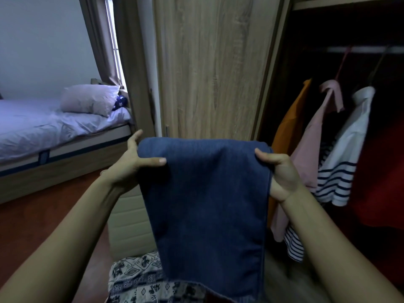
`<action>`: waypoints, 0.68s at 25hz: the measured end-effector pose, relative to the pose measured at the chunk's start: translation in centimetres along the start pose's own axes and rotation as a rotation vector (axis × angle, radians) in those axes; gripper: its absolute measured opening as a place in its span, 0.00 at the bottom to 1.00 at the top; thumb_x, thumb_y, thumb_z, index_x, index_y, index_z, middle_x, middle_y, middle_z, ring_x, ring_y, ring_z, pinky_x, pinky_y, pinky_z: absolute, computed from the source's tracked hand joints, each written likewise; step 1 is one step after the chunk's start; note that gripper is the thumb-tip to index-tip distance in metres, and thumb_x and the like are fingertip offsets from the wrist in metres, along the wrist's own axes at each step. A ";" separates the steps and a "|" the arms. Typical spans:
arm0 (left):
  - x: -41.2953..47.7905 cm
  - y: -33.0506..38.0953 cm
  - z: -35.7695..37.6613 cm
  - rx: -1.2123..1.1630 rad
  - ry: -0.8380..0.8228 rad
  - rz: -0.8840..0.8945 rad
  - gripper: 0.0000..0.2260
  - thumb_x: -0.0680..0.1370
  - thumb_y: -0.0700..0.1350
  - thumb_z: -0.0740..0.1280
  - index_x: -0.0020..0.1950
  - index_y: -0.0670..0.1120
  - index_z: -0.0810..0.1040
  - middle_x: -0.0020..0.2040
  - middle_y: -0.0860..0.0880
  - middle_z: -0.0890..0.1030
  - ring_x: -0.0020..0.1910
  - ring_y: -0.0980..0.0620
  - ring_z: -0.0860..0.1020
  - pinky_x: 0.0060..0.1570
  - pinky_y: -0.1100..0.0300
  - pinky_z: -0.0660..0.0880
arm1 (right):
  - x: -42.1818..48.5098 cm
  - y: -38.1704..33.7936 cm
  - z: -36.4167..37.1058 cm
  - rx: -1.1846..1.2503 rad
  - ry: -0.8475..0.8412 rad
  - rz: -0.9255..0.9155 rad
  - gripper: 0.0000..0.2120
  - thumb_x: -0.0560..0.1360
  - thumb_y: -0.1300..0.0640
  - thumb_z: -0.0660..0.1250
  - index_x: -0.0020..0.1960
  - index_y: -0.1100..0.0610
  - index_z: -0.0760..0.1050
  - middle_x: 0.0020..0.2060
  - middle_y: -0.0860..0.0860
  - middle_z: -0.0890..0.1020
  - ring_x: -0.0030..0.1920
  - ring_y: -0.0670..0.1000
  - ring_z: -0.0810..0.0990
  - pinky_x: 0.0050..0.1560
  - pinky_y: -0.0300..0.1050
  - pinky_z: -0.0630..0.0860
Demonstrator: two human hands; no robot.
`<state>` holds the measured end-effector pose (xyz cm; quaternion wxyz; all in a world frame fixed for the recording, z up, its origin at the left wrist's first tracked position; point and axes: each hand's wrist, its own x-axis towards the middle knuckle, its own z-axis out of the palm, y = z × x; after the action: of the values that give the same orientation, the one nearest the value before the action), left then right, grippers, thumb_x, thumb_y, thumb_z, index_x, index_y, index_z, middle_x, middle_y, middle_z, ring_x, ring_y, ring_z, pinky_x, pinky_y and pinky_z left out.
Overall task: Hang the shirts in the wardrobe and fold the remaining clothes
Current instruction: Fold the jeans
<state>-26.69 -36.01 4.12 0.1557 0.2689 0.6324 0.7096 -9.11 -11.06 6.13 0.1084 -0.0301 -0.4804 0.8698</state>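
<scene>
2 top corners of the blue jeans [207,204] are pinched in our hands: the left hand [129,165] grips 1, the right hand [282,173] grips the other. The jeans hang straight down between our arms, long side up and down. We think a fold comes next. A patterned cloth [133,281] lies below. 3 shirts [314,136] hang in the wardrobe [212,62] on our right. The bed [32,125] is on our left.

Closed wardrobe door [209,68] blocks reach straight ahead. Open compartment [328,29], right: 3 hanging shirts (orange shirt [288,127], pink shirt [312,145], striped shirt [347,154]) fill lower part under rail [360,49]; dark free room above them. Denim garment [207,204], stretched between left hand [131,165] and right hand [282,173], screens space below. Floor [43,217] beside bed [32,127] open.
</scene>
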 end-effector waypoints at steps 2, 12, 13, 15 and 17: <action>0.7 -0.1 -0.2 0.039 -0.059 0.072 0.65 0.45 0.45 0.83 0.75 0.57 0.50 0.64 0.50 0.73 0.59 0.50 0.77 0.55 0.55 0.75 | 0.2 -0.5 0.5 0.054 0.019 -0.008 0.12 0.67 0.61 0.66 0.46 0.65 0.83 0.45 0.58 0.84 0.46 0.55 0.84 0.46 0.47 0.82; 2.6 1.7 1.3 0.091 0.165 0.371 0.26 0.64 0.42 0.76 0.59 0.40 0.74 0.51 0.46 0.83 0.50 0.50 0.81 0.51 0.57 0.78 | 1.4 -3.9 2.1 -0.019 -0.017 -0.137 0.15 0.68 0.60 0.63 0.54 0.63 0.76 0.44 0.55 0.85 0.46 0.52 0.84 0.45 0.44 0.81; 2.5 2.0 1.8 0.071 0.141 0.382 0.22 0.66 0.42 0.74 0.59 0.42 0.75 0.50 0.49 0.83 0.50 0.52 0.81 0.51 0.59 0.78 | 1.5 -4.3 2.1 -0.068 -0.031 -0.172 0.15 0.68 0.62 0.64 0.54 0.62 0.76 0.44 0.54 0.84 0.46 0.52 0.84 0.44 0.44 0.81; 2.6 2.8 2.9 0.047 0.105 0.376 0.21 0.69 0.43 0.71 0.60 0.40 0.74 0.50 0.50 0.82 0.51 0.53 0.80 0.52 0.59 0.77 | 2.1 -5.2 1.7 -0.198 -0.026 -0.235 0.16 0.68 0.67 0.64 0.56 0.61 0.74 0.44 0.53 0.84 0.46 0.51 0.84 0.43 0.44 0.81; 2.5 3.5 3.9 -0.010 0.109 0.394 0.24 0.70 0.42 0.70 0.63 0.36 0.70 0.53 0.46 0.80 0.53 0.50 0.79 0.54 0.57 0.77 | 2.9 -5.9 0.5 -0.456 0.078 -0.374 0.14 0.72 0.67 0.66 0.57 0.60 0.74 0.46 0.51 0.83 0.47 0.48 0.84 0.44 0.41 0.80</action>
<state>-26.03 -31.90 8.21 -0.0192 0.3480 0.5717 0.7428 -11.04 -7.79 11.46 0.2755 0.0018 -0.6560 0.7027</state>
